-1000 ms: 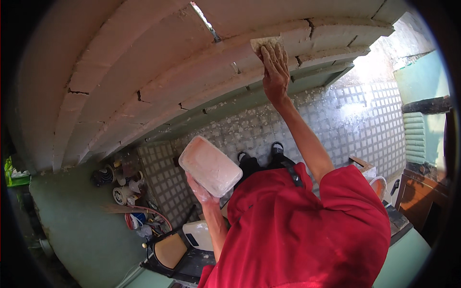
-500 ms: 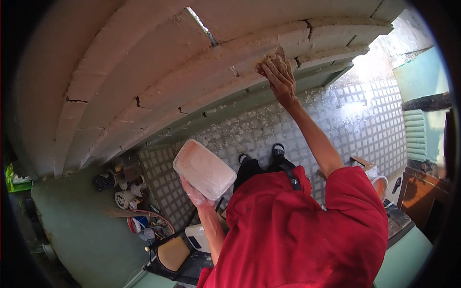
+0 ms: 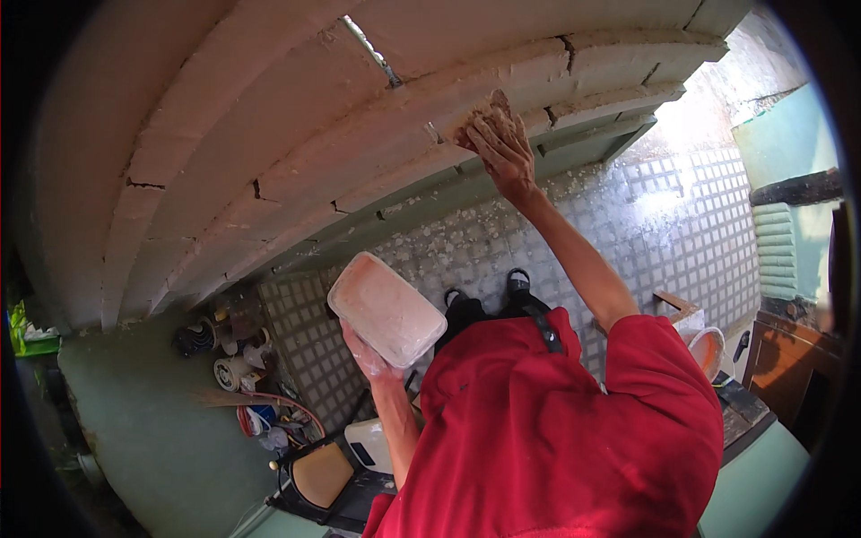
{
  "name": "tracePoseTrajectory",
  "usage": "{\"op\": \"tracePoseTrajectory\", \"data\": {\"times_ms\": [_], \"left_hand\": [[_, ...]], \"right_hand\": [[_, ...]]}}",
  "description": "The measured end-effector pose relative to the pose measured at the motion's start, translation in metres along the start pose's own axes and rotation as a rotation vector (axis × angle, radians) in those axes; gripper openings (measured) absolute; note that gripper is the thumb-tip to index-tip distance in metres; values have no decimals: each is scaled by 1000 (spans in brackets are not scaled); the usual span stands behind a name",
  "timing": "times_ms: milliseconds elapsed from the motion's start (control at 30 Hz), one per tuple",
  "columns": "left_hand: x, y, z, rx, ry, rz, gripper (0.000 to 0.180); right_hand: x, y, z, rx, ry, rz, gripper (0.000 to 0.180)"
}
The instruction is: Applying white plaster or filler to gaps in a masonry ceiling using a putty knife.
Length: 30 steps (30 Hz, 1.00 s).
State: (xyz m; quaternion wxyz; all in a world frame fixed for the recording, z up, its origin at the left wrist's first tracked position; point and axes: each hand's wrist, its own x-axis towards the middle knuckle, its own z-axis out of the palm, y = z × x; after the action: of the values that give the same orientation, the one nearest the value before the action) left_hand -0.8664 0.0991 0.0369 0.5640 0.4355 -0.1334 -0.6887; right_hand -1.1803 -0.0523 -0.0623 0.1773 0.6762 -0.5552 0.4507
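Observation:
My left hand (image 3: 366,351) supports a rectangular plastic tub (image 3: 390,305) from below and from its left side. The tub is tilted, and its inside is coated with pinkish-white plaster. My right arm reaches up and forward. Under the fingers of my right hand (image 3: 504,154) is a flat, brown, plaster-smeared pad (image 3: 484,115), pressed against the pale block wall (image 3: 413,108); its exact kind cannot be made out. Ledges, cracks and a narrow see-through slit (image 3: 369,49) break up the wall. The slit lies up and left of my right hand.
White splatters dot the tiled floor (image 3: 448,235) around my feet. At left lie a chair (image 3: 323,473), a fan-like white object (image 3: 231,372) and a hose (image 3: 305,408). An orange-rimmed bucket (image 3: 707,350) stands at right, near a wooden cabinet (image 3: 778,363).
My right hand has slid left along the wall with the pad. My left hand and the tub have shifted slightly right and up.

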Motion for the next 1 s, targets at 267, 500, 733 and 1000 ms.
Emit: {"op": "tracePoseTrajectory", "data": {"times_ms": [267,500,733,1000], "left_hand": [[1,-4,4,45,-61,14,61],[2,1,-9,-45,-69,12,61],[3,-5,4,50,-67,30,63],[-2,-10,12,89,-148,32,60]], "right_hand": [[7,13,45,-21,87,38,59],[3,18,-12,-85,89,76,53],[29,62,3,-131,107,66,55],[-17,67,-17,-147,41,125,54]]}}
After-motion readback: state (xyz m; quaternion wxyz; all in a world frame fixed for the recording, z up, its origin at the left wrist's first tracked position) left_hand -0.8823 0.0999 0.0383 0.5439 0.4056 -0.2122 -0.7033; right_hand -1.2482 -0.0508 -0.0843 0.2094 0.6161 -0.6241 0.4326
